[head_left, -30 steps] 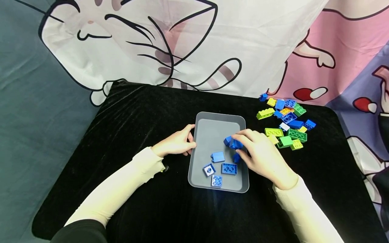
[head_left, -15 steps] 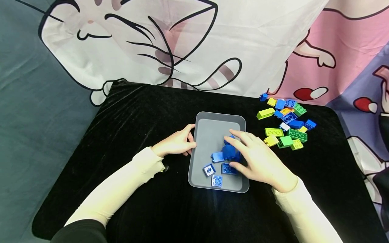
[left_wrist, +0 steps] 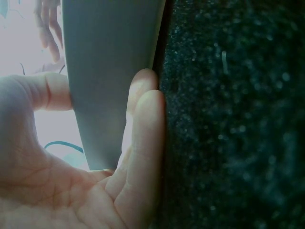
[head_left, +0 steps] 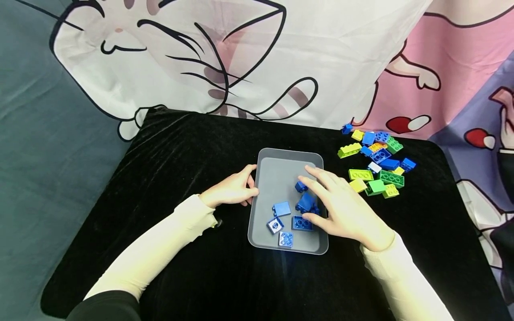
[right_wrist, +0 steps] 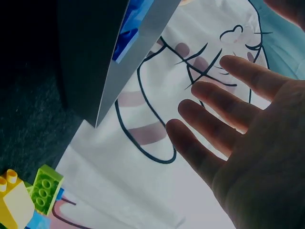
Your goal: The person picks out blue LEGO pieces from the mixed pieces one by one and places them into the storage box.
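My left hand (head_left: 230,189) grips the left side of a grey tray (head_left: 277,155). In the left wrist view its thumb reaches the rim, and its fingers (left_wrist: 147,133) lie low along the outer wall, close over the black cloth. Above the tray's right side is my right hand (head_left: 341,205), fingers spread and holding nothing. Under its fingertips lies a blue toy brick (head_left: 306,203), partly overlapping another; a small blue brick (head_left: 301,186) sits behind it. Several more blue bricks rest toward the tray's front, among them a flat one (head_left: 302,223) and a tall one (head_left: 282,208).
A loose pile of toy bricks, including a green brick (head_left: 391,179), a yellow-green brick (head_left: 349,150) and a white brick (head_left: 374,167), lies right of the tray on the black cloth (head_left: 192,151). A printed curtain (head_left: 341,53) hangs behind the table.
My right hand has let go of a blue brick in the tray, and its fingers have spread. The tall blue brick has shifted slightly left. My left hand stays at the tray.
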Motion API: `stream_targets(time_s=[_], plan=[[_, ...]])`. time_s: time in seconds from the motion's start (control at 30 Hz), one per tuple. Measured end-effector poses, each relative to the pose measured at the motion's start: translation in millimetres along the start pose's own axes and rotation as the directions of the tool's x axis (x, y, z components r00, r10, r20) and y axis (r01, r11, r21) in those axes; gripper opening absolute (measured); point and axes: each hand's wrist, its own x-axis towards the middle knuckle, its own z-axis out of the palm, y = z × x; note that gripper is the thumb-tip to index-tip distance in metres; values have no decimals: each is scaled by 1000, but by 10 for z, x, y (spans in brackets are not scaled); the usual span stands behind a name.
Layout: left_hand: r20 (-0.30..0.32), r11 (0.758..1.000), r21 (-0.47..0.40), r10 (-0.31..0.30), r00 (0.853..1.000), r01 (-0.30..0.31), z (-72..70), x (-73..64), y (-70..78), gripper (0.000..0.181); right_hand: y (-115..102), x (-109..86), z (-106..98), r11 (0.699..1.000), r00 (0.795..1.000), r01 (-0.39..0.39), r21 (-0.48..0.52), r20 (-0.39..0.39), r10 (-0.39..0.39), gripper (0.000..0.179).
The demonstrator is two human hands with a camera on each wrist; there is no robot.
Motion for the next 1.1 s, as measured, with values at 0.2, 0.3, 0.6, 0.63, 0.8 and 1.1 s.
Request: stream_targets(time_s=[0.2, 0.3, 0.6, 0.63, 0.8, 1.1], plan=[[-2, 1000, -1, -6, 1000, 6, -19, -8, -1, 82, 172, 16, -42, 999, 998, -54, -6, -29, 54, 84], [2, 1000, -5, -2, 1000, 2, -28, -10, 2, 82, 284, 19, -72, 993, 993, -114, -6, -29, 114, 79], [5, 1000, -1, 3, 1000, -3, -17, 8, -11, 82, 742, -16, -161, 963, 964, -267, -29, -15, 267, 65], [6, 1000, -1, 2, 1000, -2, -15, 8, -11, 82, 787, -27, -175, 959, 960, -281, -29, -13, 281, 65], [9, 1000, -7, 6, 1000, -6, -11, 6, -3, 82, 1013, -108, -234, 941, 942, -336, -46, -12, 336, 63], [7, 1000, -3, 8, 1000, -8, -5, -6, 0, 82, 1568, -358, -333, 906, 911, -411, -95, -18, 412, 60]])
